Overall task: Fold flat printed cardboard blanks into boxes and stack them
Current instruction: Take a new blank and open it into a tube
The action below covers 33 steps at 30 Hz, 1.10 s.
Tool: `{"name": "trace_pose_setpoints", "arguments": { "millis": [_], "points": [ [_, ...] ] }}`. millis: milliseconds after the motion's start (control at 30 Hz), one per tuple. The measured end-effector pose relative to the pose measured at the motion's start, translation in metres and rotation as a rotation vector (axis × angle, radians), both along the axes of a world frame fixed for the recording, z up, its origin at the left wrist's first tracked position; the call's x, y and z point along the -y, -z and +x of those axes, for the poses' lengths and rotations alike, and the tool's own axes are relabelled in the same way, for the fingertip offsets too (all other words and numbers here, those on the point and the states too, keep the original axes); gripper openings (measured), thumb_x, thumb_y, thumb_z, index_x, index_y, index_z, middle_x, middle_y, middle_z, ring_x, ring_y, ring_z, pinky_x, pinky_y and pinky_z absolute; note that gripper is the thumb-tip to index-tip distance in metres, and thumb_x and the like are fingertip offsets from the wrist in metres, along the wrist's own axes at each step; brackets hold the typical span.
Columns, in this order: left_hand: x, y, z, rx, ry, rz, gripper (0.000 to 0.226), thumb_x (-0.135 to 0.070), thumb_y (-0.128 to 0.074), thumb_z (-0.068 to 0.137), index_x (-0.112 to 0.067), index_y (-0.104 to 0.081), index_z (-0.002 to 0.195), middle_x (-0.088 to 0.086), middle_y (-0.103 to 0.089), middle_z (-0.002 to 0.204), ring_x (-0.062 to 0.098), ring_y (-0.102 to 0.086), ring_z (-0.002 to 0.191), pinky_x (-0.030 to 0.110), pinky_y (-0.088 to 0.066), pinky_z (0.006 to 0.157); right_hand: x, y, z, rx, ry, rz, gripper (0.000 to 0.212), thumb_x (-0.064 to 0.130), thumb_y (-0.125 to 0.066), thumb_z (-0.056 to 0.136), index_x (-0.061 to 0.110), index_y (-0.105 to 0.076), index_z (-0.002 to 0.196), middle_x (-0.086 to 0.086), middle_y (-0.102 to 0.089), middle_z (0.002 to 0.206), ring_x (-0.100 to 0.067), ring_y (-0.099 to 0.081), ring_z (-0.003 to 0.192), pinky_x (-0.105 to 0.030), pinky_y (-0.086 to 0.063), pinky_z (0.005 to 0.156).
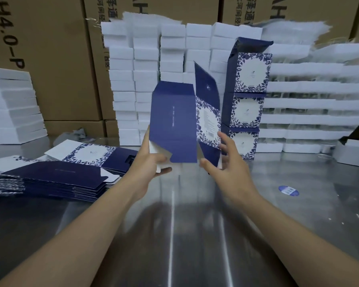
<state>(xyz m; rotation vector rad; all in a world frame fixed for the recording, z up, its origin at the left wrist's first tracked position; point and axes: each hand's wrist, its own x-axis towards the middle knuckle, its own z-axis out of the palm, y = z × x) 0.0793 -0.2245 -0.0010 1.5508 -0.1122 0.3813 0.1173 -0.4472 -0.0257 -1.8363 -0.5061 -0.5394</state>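
Head view | box (172, 121) upright | left hand (151, 162) pinches its lower-left edge | right hand (226, 162) splayed beside right panel

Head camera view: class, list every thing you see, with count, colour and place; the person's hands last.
half-folded box: one, navy with floral panel, held above table centre
finished boxes: three, same print, stacked right of centre, top lid open
flat blanks: one pile, navy and floral, table left
foam blocks: many, white, stacked behind
cartons: several, brown, at back
sticker: one, blue, table right
table: one, shiny metal, underneath
left hand: one, grips the box's lower left corner
right hand: one, fingers spread at the box's right flap
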Motion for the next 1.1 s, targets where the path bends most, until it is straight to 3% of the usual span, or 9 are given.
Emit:
{"name": "trace_pose_setpoints", "arguments": {
  "millis": [100, 167, 267, 400, 500, 667, 733, 833, 1100],
  "points": [
    [0.009, -0.006, -0.005, 0.104, -0.056, 0.145, 0.109, 0.012, -0.045, 0.090, -0.083, -0.026, 0.141, -0.053, -0.057, 0.122, -0.006, -0.068, 0.106, 0.027, -0.062, 0.079, -0.006, -0.011, -0.009, -0.035, -0.188, 0.205, 0.063, 0.035, -0.074, 0.096, 0.046, -0.045, 0.152, 0.004, -0.056, 0.151, -0.007, -0.050, 0.141, -0.047, -0.043, 0.118],
    [0.015, -0.009, -0.008, 0.170, -0.070, 0.248, 0.116, 0.016, -0.040, 0.089, -0.080, -0.013, 0.148, -0.054, -0.044, 0.140, -0.015, -0.058, 0.121, 0.032, -0.055, 0.097, -0.010, -0.022, -0.016, -0.086, -0.275, 0.320, 0.052, 0.051, -0.061, 0.095, 0.050, -0.051, 0.146, 0.008, -0.059, 0.149, -0.007, -0.052, 0.141, -0.047, -0.038, 0.122],
    [0.020, -0.008, -0.011, 0.305, -0.113, 0.470, 0.120, 0.021, -0.036, 0.083, -0.063, 0.002, 0.160, -0.041, -0.012, 0.167, -0.012, -0.015, 0.154, 0.032, -0.019, 0.126, -0.013, -0.039, -0.025, -0.177, -0.390, 0.418, 0.056, 0.076, -0.048, 0.090, 0.059, -0.049, 0.143, 0.010, -0.060, 0.150, -0.012, -0.057, 0.138, -0.053, -0.037, 0.121],
    [0.027, 0.002, -0.013, 0.332, -0.216, 0.717, 0.123, 0.011, -0.051, 0.086, -0.067, 0.013, 0.156, -0.028, 0.015, 0.172, 0.005, 0.009, 0.161, 0.034, -0.016, 0.121, -0.013, -0.044, -0.034, -0.153, -0.471, 0.465, 0.049, 0.055, -0.066, 0.098, 0.045, -0.053, 0.144, 0.012, -0.066, 0.142, -0.021, -0.065, 0.130, -0.064, -0.052, 0.104],
    [0.030, 0.008, -0.015, 0.257, -0.170, 0.740, 0.126, -0.001, -0.065, 0.084, -0.076, 0.012, 0.149, -0.031, 0.022, 0.169, 0.009, 0.016, 0.161, 0.041, -0.018, 0.121, -0.012, -0.040, -0.034, -0.141, -0.335, 0.441, 0.044, 0.040, -0.078, 0.094, 0.043, -0.060, 0.134, 0.019, -0.073, 0.125, -0.013, -0.073, 0.115, -0.053, -0.064, 0.085],
    [0.024, -0.002, -0.014, 0.195, -0.134, 0.409, 0.091, -0.013, -0.062, 0.081, -0.071, -0.036, 0.145, -0.016, -0.013, 0.168, 0.019, -0.025, 0.156, 0.036, -0.042, 0.116, 0.002, -0.038, -0.021, -0.248, -0.251, 0.425, 0.019, 0.033, -0.077, 0.096, 0.036, -0.070, 0.113, 0.014, -0.079, 0.105, -0.014, -0.078, 0.092, -0.041, -0.063, 0.058],
    [0.020, -0.007, -0.012, 0.209, -0.211, 0.218, 0.075, -0.023, -0.072, 0.092, -0.063, -0.038, 0.146, -0.005, -0.036, 0.155, 0.007, -0.048, 0.138, 0.024, -0.047, 0.102, 0.008, -0.038, -0.018, -0.285, -0.280, 0.390, 0.020, 0.034, -0.078, 0.095, 0.036, -0.071, 0.113, 0.013, -0.080, 0.106, -0.015, -0.079, 0.090, -0.039, -0.062, 0.058],
    [0.005, -0.009, -0.005, 0.135, -0.240, 0.055, 0.083, -0.042, -0.083, 0.090, -0.057, -0.030, 0.152, -0.019, -0.060, 0.128, -0.020, -0.060, 0.106, 0.016, -0.046, 0.084, 0.011, -0.037, -0.016, -0.339, -0.337, 0.339, 0.025, 0.035, -0.079, 0.093, 0.034, -0.072, 0.117, 0.011, -0.080, 0.110, -0.017, -0.079, 0.094, -0.043, -0.063, 0.063],
    [-0.001, -0.006, -0.003, 0.084, -0.410, 0.111, 0.063, -0.039, -0.098, 0.071, -0.024, -0.060, 0.118, -0.009, -0.076, 0.114, 0.015, -0.073, 0.107, 0.044, -0.058, 0.097, 0.014, -0.036, -0.015, -0.331, -0.237, 0.261, 0.013, 0.023, -0.082, 0.091, 0.024, -0.078, 0.103, 0.002, -0.081, 0.101, -0.027, -0.079, 0.090, -0.058, -0.065, 0.062]
  ]
}}
